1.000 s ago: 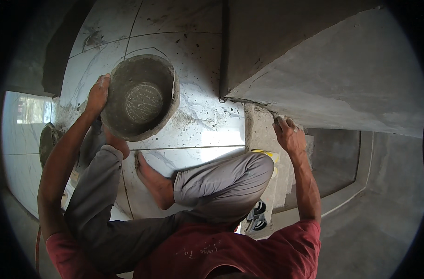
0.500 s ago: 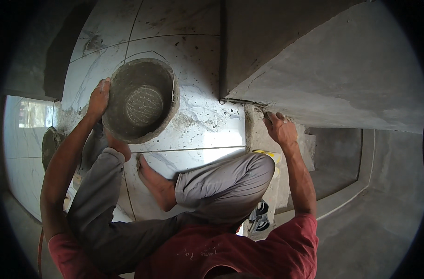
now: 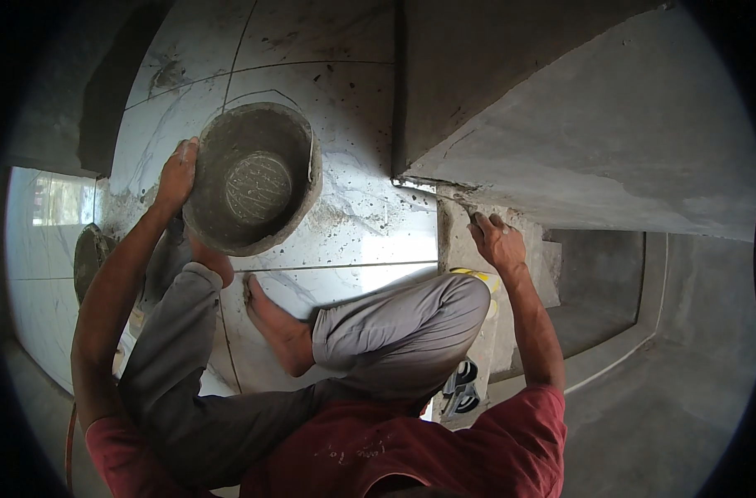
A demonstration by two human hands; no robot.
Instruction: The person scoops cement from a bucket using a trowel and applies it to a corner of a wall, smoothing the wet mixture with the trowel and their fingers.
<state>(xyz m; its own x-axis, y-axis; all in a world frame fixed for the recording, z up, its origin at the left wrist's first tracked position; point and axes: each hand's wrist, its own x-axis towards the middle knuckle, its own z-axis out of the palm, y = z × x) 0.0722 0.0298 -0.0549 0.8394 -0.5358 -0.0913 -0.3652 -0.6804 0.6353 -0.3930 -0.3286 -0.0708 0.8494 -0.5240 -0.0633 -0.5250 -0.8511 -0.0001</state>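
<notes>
The left hand (image 3: 178,173) has its grip closed on the left rim of a grey, cement-crusted bucket (image 3: 216,178). The bucket is over the pale tiled floor (image 3: 336,100), well in from the floor's right edge and beyond the bare feet (image 3: 280,332). Its mouth faces up, baring scratch-like marks on the inner bottom; whether its base touches the tiles cannot be told. A wire handle (image 3: 266,90) arches beyond the far rim.

The right hand (image 3: 499,242) is over the rough ledge (image 3: 459,241) along the floor's right edge, near the foot of the grey wall (image 3: 610,124). Its grip is narrow, fingers curled around a thin dark tool (image 3: 466,205), too small to make out fully.

A yellow-and-white item (image 3: 487,280) lies on the ledge beside the bent knee; a black-and-grey object (image 3: 463,386) lies nearer the body. Dark specks dot the tiles between bucket and ledge.
</notes>
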